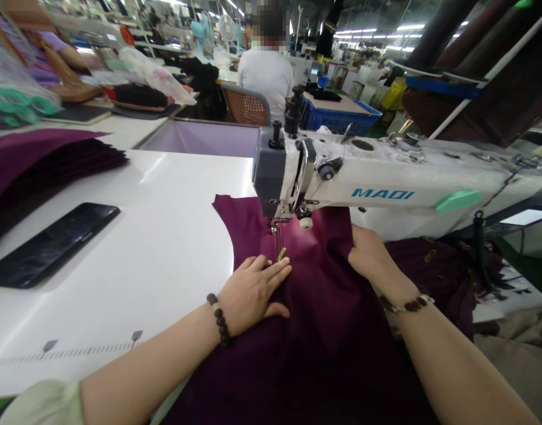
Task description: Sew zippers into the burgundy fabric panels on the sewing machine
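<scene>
A dark purple piece of fabric (315,330) lies across the sewing machine's bed and drapes toward me. My left hand (253,292) rests flat on it with fingers stretched out, just in front of the presser foot (274,228). By its fingertips is a brass-coloured zipper pull (282,254), on a zipper running up toward the foot. At the fabric's right edge, my right hand (372,254) is closed round the cloth beneath the machine arm; its fingertips are partly hidden. The white sewing machine (381,177) stands over the work with its needle area above the fabric.
On the white table (165,265) a black phone (54,242) lies left, near a stack of purple fabric pieces (45,159). More purple pieces (430,271) with brass pulls lie right of my right hand. A person in white (266,77) sits ahead beside a blue crate (337,118).
</scene>
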`<state>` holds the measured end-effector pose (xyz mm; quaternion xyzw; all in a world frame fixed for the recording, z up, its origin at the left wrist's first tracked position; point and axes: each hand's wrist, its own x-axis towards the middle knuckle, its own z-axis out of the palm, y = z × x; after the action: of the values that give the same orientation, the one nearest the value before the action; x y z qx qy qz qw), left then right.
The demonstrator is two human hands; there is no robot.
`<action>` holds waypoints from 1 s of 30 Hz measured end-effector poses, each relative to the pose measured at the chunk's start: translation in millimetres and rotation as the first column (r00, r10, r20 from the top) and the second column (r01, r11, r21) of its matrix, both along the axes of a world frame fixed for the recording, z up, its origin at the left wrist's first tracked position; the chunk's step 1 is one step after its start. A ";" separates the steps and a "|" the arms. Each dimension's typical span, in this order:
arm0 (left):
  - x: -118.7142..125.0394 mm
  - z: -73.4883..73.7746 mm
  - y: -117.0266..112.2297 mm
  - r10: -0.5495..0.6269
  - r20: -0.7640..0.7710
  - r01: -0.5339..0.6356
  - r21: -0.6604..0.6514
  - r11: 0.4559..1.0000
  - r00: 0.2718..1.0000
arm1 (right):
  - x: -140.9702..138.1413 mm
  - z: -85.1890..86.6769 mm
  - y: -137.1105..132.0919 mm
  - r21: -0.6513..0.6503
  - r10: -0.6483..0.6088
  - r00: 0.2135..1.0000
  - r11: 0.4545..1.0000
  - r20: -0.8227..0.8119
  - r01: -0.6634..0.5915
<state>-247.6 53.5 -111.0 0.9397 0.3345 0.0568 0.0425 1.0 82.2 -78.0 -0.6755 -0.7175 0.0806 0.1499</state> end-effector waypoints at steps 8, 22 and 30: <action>-0.3 -5.2 -1.8 -0.007 0.024 0.007 0.008 1.000 1.000 | 12.3 -8.5 -7.4 0.088 -0.196 0.950 0.980 0.242 0.179; 1.3 -8.6 -6.4 -0.009 0.028 0.007 0.079 0.997 1.000 | -68.3 12.8 -46.6 0.204 0.254 0.830 0.895 0.497 -0.396; 0.1 -11.6 -7.6 -0.043 0.053 0.041 0.044 0.998 0.998 | -63.0 -37.2 -28.5 0.140 0.504 0.857 0.846 0.110 -0.515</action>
<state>-247.5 45.9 -122.6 0.9454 0.3122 0.0882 0.0325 -62.0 53.7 -115.2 -0.4487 -0.8798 0.0346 0.1531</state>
